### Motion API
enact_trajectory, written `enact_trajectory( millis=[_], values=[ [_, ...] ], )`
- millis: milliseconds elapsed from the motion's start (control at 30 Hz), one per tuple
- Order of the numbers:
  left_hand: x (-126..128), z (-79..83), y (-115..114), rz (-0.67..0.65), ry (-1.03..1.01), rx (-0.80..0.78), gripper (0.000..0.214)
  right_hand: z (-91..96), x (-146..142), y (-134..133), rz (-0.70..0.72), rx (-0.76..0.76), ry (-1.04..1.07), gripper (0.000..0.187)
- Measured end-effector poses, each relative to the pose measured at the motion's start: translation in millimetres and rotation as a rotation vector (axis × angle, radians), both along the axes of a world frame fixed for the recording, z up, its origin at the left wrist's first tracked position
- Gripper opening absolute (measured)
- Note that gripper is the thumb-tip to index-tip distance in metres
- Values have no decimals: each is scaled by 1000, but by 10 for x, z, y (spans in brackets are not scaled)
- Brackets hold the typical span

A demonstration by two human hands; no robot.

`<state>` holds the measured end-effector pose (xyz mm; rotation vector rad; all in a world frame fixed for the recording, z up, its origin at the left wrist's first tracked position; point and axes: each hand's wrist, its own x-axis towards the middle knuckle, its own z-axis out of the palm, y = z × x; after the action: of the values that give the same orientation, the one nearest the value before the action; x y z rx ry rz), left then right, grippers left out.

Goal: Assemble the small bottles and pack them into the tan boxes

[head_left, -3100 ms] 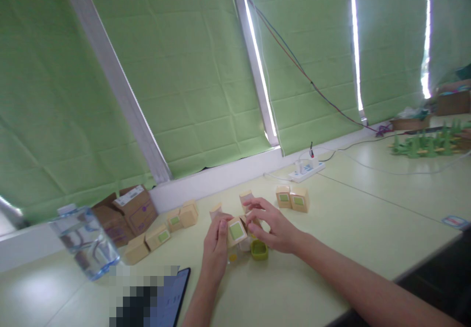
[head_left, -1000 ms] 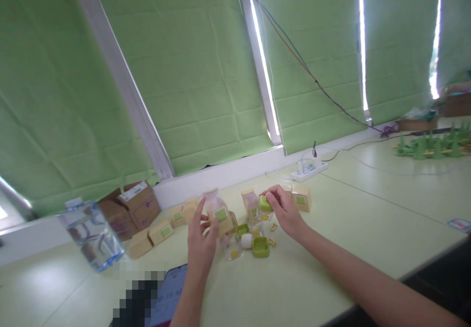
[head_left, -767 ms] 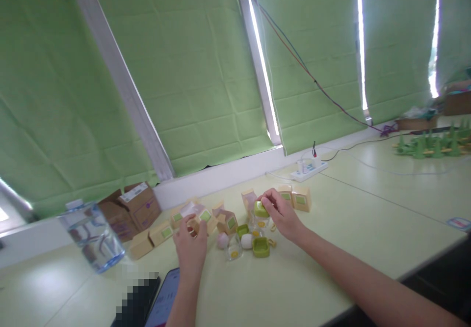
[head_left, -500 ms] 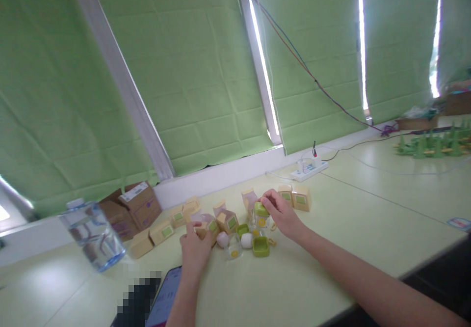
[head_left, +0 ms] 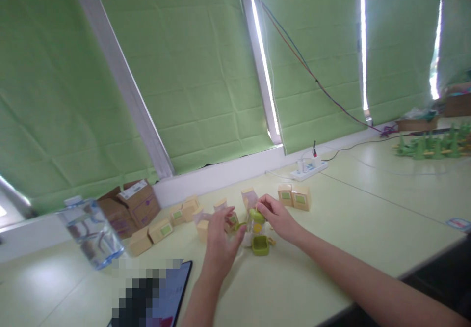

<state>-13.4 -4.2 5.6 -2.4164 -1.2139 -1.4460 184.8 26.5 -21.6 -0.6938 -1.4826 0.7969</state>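
My right hand [head_left: 276, 220] pinches a green lid [head_left: 256, 215] on top of a small clear jar [head_left: 257, 227] standing on the table. My left hand [head_left: 222, 241] hovers just left of the jar with fingers spread and nothing in them. It covers several small pieces lying there. A loose square green lid [head_left: 260, 245] lies in front of the jar. Small tan cartons with green labels [head_left: 202, 225] stand open just behind my left hand.
More tan cartons sit at the back left [head_left: 159, 230] and back right [head_left: 300, 198]. A water bottle [head_left: 90, 232], brown cardboard boxes [head_left: 134, 204] and a phone [head_left: 167, 297] are to the left. A power strip [head_left: 307, 169] lies by the window sill.
My left hand set its tan carton down at the left and moved right toward the jar, fingers now spread. My right hand stayed on the green lid and lowered slightly.
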Motion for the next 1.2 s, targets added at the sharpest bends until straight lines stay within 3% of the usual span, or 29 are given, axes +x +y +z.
enact_trajectory(
  millis=[100,233,467,633,900,1200],
  values=[
    [126,-77,-51,-87,108,-184,54,-6,-30,-38,36,6,-15,30],
    [129,-93,-86,-133,150,-262,54,-10,-58,-71,48,25,-82,31],
    [117,-26,-114,-147,136,-262,53,78,-5,-89,-29,56,-15,31],
    [20,65,-142,-151,181,-264,20,87,74,-36,-85,69,99,33],
    [-76,166,-262,-194,390,-335,22,94,67,-51,-84,75,66,33],
    [-15,93,-263,-181,478,-297,21,98,58,-50,-94,72,67,33]
  ],
)
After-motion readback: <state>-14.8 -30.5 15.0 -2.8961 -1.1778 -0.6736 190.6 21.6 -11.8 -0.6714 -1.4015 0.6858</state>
